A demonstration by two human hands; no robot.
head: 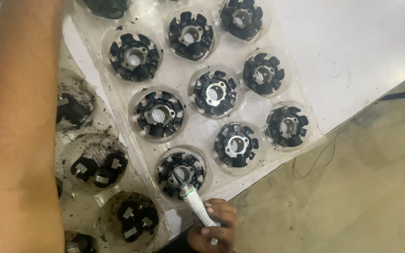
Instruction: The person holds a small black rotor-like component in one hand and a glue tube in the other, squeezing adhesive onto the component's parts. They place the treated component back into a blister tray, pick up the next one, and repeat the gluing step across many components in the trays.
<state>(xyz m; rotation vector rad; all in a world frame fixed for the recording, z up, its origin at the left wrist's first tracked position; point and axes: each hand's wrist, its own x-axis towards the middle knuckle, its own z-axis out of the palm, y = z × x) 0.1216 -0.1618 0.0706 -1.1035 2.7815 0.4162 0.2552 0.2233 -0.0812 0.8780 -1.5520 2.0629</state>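
Near the bottom edge, my right hand [214,225] has its fingers curled around a white pen-shaped tool [197,204], its dark tip touching the nearest black ring-shaped part [181,172]. That part sits in the near-left pocket of a clear plastic tray [183,79] holding similar parts, on a white table [352,51]. My left forearm [17,126] fills the left side; its hand lies out of view, so I cannot tell its fingers. Grimy cups with small black pieces [98,169] lie between.
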